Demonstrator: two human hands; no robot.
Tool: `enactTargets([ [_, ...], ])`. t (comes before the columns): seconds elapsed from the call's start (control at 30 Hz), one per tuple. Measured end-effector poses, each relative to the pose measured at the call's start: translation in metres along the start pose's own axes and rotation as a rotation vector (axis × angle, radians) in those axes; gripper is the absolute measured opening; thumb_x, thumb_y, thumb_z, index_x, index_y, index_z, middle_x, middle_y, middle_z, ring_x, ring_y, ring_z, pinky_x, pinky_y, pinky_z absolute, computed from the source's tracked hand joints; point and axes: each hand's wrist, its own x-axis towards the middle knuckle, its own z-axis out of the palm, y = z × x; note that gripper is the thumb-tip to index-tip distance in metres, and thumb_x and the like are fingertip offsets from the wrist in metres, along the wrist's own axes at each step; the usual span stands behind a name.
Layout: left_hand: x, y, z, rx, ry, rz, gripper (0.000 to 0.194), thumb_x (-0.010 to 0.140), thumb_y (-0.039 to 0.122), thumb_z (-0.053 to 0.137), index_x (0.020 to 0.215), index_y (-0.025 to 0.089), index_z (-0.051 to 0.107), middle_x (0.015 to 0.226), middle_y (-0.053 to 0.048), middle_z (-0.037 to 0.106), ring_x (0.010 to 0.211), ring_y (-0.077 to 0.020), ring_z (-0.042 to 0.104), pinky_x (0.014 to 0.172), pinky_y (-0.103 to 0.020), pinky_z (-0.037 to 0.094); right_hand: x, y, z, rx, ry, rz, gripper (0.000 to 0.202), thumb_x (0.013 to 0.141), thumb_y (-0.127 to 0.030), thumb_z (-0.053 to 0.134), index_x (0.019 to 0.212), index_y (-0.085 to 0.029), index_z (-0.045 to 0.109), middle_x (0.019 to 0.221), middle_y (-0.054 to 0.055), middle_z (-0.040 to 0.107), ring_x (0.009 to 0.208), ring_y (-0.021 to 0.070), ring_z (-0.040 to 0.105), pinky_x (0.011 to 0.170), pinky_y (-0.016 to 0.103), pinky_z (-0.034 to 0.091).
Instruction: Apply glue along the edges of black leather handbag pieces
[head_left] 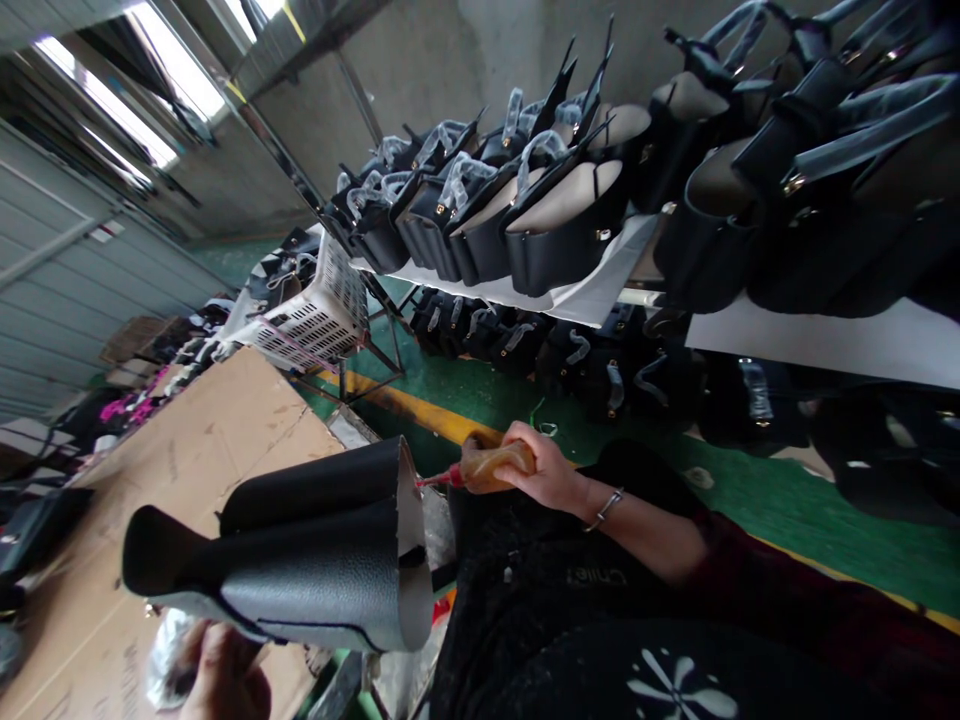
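Fingers [525, 452] of the right hand [544, 470] were curled tight around a soft amber glue bottle [496, 465], its red nozzle [435, 481] touching the pale inner edge of a half-made black handbag [315, 560]. A thin bracelet [606, 508] circled that wrist. The left hand [221, 675] sat low at the frame's bottom edge, under the bag's narrow end; it looked closed around crinkled clear plastic wrap [169, 660] and the bag's rim, though the fingers themselves were mostly hidden.

The bag lay on its side over the cardboard-covered bench [202, 440], mouth toward the bottle. Its pebbled faux leather looked light and floppy, curling where unsupported, so it would probably sag if lifted by one panel; the stitched rim or the folded narrow end seemed the firmest places to take hold. The grain should give decent grip. Fresh glue along the pale edge would smear, so that strip was best left untouched. The squeeze bottle appeared pliable and easily over-pressed.

Beyond the bench stood a white perforated plastic crate [315, 310]. Farther off, rows of finished black handbags [525, 220] with wrapped handles filled a white-lined rack [592, 295], above a green floor [510, 400].
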Motion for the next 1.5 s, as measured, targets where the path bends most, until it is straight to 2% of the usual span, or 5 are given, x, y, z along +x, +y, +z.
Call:
enactTargets([
  [0.4, -0.003, 0.002, 0.004, -0.048, -0.010, 0.056, 0.040, 0.048, 0.026, 0.086, 0.080, 0.018, 0.064, 0.072, 0.003, 0.054, 0.062, -0.0118, 0.053, 0.045, -0.016, 0.048, -0.015, 0.008, 0.004, 0.093, -0.092, 0.080, 0.024, 0.070, -0.030, 0.070, 0.085, -0.022, 0.053, 0.080, -0.001, 0.056, 0.069, 0.0150, 0.050, 0.064, 0.029, 0.043],
  [0.7, 0.008, -0.004, 0.002, -0.017, -0.003, 0.017, 0.033, 0.057, 0.034, 0.082, 0.080, 0.019, 0.063, 0.072, 0.003, 0.052, 0.060, -0.0108, 0.049, 0.043, -0.015, 0.044, -0.036, -0.003, 0.002, 0.187, -0.189, 0.160, 0.022, 0.073, -0.031, 0.069, 0.083, -0.022, 0.052, 0.070, -0.004, 0.049, 0.059, 0.0121, 0.044, 0.053, 0.026, 0.038],
  [0.9, -0.002, 0.003, 0.003, -0.001, -0.028, 0.015, 0.040, 0.052, 0.035, 0.085, 0.083, 0.022, 0.062, 0.071, 0.004, 0.051, 0.059, -0.0105, 0.048, 0.044, -0.015, 0.044, -0.028, 0.002, -0.001, 0.065, -0.053, 0.103, 0.024, 0.070, -0.032, 0.071, 0.083, -0.023, 0.053, 0.078, -0.001, 0.056, 0.069, 0.0166, 0.052, 0.065, 0.030, 0.043],
  [1.27, 0.005, 0.001, 0.002, -0.009, -0.077, 0.020, 0.036, 0.057, 0.032, 0.082, 0.088, 0.021, 0.066, 0.070, 0.003, 0.054, 0.055, -0.0111, 0.049, 0.039, -0.015, 0.043, -0.011, 0.005, 0.005, 0.136, 0.033, 0.208, 0.026, 0.069, -0.032, 0.067, 0.084, -0.023, 0.048, 0.075, -0.004, 0.051, 0.062, 0.0130, 0.044, 0.060, 0.027, 0.042],
  [1.5, 0.002, 0.005, 0.005, 0.007, -0.053, 0.029, 0.030, 0.060, 0.030, 0.079, 0.085, 0.020, 0.066, 0.073, 0.002, 0.057, 0.060, -0.0108, 0.052, 0.042, -0.012, 0.044, -0.028, 0.022, 0.003, 0.190, -0.095, 0.258, 0.028, 0.069, -0.035, 0.071, 0.084, -0.023, 0.051, 0.070, -0.004, 0.050, 0.063, 0.0139, 0.045, 0.058, 0.027, 0.040],
])
